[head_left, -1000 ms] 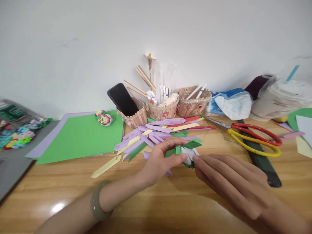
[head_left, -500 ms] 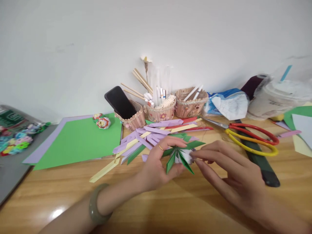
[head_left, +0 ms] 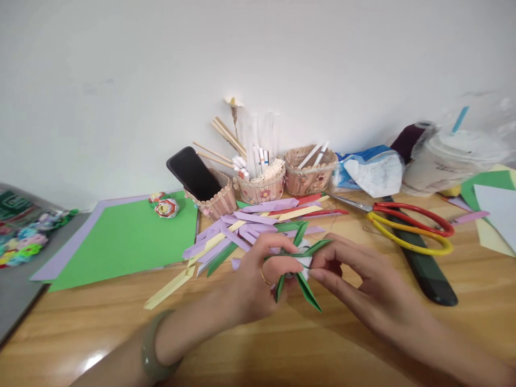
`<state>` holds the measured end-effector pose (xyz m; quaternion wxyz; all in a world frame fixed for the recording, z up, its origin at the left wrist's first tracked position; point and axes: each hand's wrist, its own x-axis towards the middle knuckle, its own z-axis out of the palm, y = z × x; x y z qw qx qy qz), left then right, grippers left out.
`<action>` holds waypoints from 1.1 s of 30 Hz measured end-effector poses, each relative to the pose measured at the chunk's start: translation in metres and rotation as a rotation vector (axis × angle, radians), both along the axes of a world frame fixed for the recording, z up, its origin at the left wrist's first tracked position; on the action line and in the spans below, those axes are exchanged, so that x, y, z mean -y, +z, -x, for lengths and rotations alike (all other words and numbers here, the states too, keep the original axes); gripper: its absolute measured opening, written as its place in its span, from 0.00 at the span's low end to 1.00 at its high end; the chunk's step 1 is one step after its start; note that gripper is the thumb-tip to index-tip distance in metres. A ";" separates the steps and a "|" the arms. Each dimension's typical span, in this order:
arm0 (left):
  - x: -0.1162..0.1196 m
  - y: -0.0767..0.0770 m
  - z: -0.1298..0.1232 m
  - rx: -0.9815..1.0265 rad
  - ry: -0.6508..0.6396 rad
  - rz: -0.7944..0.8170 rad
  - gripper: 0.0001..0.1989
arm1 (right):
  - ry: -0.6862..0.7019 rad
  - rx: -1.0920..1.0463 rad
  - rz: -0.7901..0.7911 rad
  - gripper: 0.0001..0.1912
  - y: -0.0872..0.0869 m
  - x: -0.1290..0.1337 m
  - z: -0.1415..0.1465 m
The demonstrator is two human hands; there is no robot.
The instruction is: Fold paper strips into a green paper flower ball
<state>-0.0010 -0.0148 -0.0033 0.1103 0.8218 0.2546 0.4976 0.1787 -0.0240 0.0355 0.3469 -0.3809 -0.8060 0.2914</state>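
Between my hands is a folded paper flower (head_left: 306, 287) with pointed green strips spreading from a white part. My left hand (head_left: 258, 277), with a ring on one finger, is closed around its left side, and the fingers cover much of the middle. On the other side my right hand (head_left: 358, 277) pinches the white edge between thumb and fingers. Just behind lies a pile of folded paper strips (head_left: 242, 228), mostly purple, with some yellow, green and red ones. Scissors (head_left: 411, 220) with red and yellow handles rest to the right.
Green paper sheets (head_left: 129, 236) lie at left with a small paper rosette (head_left: 166, 207) on top. Small decorated baskets (head_left: 262, 188) stand along the wall, one holding a phone (head_left: 195, 172). A dark green flat tool (head_left: 427, 274) and a lidded cup (head_left: 447, 161) are at right.
My left fingers have shifted forward over the flower's middle. The flower has turned, its green points now fanning out differently. My right fingers remain at its right edge, and the view has shifted slightly.
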 end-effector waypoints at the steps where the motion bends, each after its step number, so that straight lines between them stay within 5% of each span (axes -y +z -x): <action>1: 0.000 -0.002 0.001 -0.006 -0.009 -0.005 0.13 | 0.004 -0.004 0.010 0.08 0.001 0.001 0.000; 24: 0.002 -0.006 0.000 0.059 -0.102 0.084 0.07 | -0.019 0.025 0.198 0.10 0.006 0.006 0.003; 33: 0.004 -0.005 -0.001 0.131 -0.106 0.159 0.03 | -0.056 0.043 0.147 0.10 0.001 0.005 0.004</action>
